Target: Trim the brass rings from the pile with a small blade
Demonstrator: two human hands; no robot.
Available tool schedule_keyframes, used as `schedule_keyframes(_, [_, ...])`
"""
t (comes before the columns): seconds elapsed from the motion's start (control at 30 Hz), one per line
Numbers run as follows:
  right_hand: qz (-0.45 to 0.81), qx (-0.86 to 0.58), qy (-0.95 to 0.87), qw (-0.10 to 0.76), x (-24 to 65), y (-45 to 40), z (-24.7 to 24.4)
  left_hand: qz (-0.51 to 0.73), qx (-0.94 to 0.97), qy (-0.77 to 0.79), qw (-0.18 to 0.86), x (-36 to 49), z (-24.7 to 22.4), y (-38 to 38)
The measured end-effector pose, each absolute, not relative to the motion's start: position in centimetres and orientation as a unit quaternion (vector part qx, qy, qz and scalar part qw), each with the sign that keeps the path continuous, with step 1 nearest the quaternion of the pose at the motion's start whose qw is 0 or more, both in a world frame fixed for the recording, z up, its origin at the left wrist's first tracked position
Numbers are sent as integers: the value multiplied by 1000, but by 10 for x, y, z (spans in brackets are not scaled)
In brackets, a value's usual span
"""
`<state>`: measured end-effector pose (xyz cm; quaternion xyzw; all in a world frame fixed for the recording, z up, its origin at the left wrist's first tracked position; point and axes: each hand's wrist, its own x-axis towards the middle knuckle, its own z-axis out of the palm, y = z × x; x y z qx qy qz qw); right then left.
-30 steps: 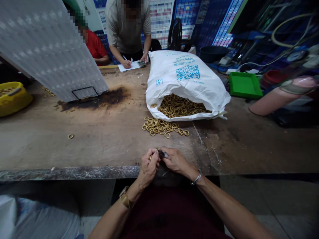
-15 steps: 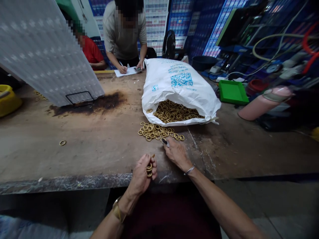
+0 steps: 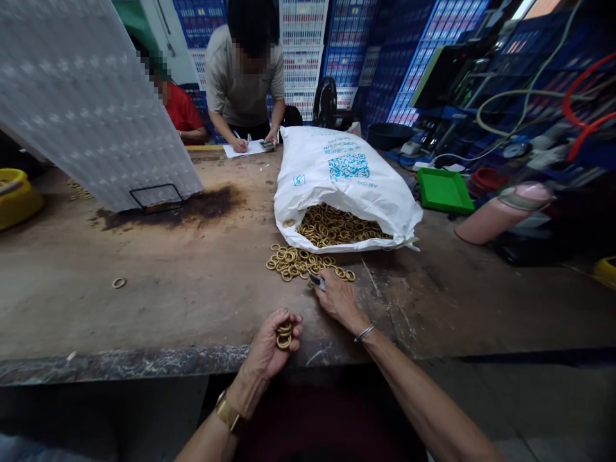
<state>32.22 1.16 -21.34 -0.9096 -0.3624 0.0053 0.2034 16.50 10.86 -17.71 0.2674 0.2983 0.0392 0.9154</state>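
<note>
My left hand (image 3: 273, 343) is curled, palm up, around several brass rings (image 3: 283, 337) near the table's front edge. Pinched in my right hand (image 3: 339, 296) is a small tool with a dark end and a grey body (image 3: 316, 281); I cannot make out its exact kind. It sits at the near edge of a loose pile of brass rings (image 3: 296, 262) on the table. Just behind the pile lies a white woven sack (image 3: 308, 154) with blue print, its mouth facing me and full of the same rings (image 3: 337, 224).
One lone ring (image 3: 119, 282) lies on the wooden table (image 3: 183, 321) at left. A white ribbed panel (image 3: 120, 115) leans on a black wire stand (image 3: 156, 196). Rightward are a green tray (image 3: 445, 191) and pink bottle (image 3: 500, 215). Across the table, a person (image 3: 245, 83) writes on paper.
My left hand has turned and opened slightly, showing more of the rings in its palm. My right hand stays at the pile with its tool. The camera view has tilted up a little.
</note>
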Motion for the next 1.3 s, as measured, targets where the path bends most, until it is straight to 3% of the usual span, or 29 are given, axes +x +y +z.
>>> schedule_keyframes(0.2, [62,-812,-414,406,304,4,-217,94,400,333,849,171,-177,106])
schedule_keyframes(0.3, [106,-767,-436,459,290,5,-209,127,478,347,797,173,-179,106])
schedule_keyframes(0.7, [179,-725,-427,510,276,9,-200,47,535,325,779,170,-179,110])
schedule_keyframes(1.0, [273,-727,-341,529,281,16,-205,78,600,330,724,168,-182,103])
schedule_keyframes(1.3, [291,-711,-327,550,279,18,-200,35,501,307,808,169,-177,105])
